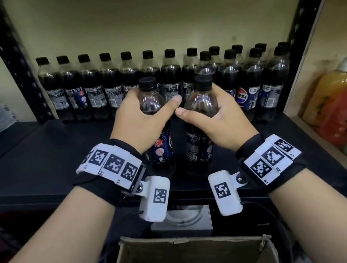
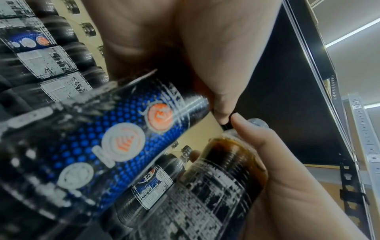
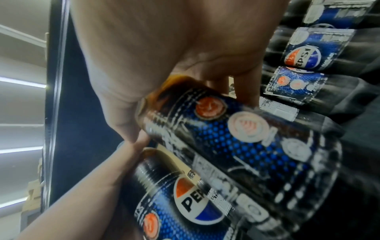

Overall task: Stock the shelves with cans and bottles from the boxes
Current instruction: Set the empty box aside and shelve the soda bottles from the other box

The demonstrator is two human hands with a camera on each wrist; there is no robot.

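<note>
Left hand [image 1: 137, 121] grasping one Pepsi bottle [image 1: 156, 131], right hand [image 1: 216, 120] grasping another Pepsi bottle [image 1: 201, 127], thumbs nearly touching, both over the black shelf [image 1: 47, 154], row of bottles [image 1: 102, 85] just beyond, cardboard box [image 1: 187, 262] below the wrists.

the right hand [image 3: 174, 53] grips a pepsi bottle [image 3: 236, 138] by its shoulder, thumb touching the left hand [image 3: 86, 186], which holds a second bottle [image 3: 164, 194].

Glossy clear plastic bottles [image 1: 154, 111] carry shiny printed film labels; the shelf [image 1: 47, 150] is matt black; the box [image 1: 187, 262] is rough brown cardboard.
</note>
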